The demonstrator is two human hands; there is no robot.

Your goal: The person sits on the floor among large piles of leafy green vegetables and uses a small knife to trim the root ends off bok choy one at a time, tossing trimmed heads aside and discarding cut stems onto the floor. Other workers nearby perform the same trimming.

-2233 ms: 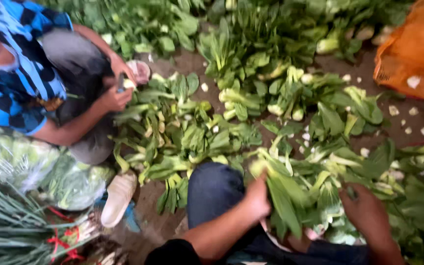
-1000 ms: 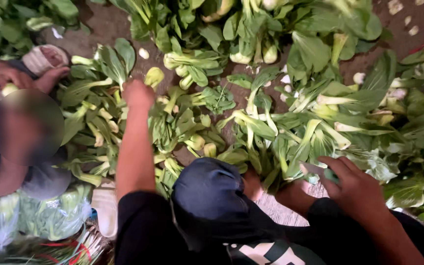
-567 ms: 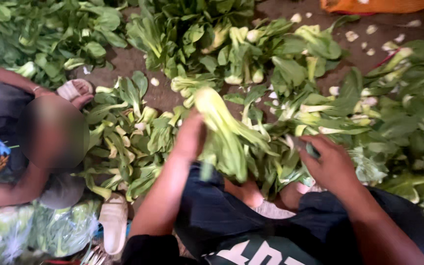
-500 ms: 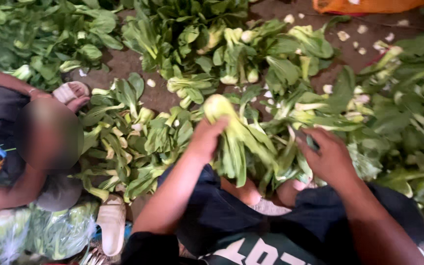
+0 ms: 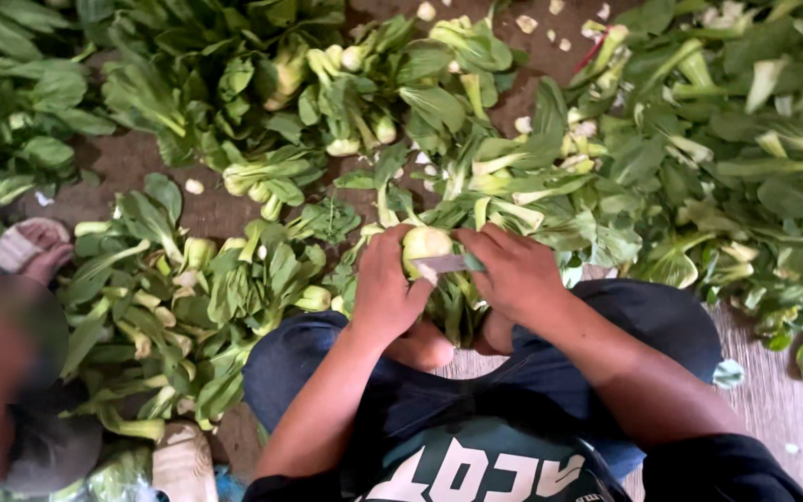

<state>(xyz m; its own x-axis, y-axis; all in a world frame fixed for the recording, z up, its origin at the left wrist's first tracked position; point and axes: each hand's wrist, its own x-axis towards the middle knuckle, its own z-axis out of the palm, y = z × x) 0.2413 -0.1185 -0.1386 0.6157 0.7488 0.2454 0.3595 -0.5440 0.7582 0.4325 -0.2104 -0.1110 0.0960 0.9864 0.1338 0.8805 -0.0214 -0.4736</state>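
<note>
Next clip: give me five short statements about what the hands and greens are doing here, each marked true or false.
1. The left hand grips a bok choy head by its pale base. True.
2. The right hand is empty. False: it holds a small knife, blade against the base.
3. Bok choy piles lie spread on the ground in front of the person. True.
4. The bok choy sits in a basket. False: it is held between both hands above the lap.
5. A sandalled foot of another person shows at the left edge. True.
</note>
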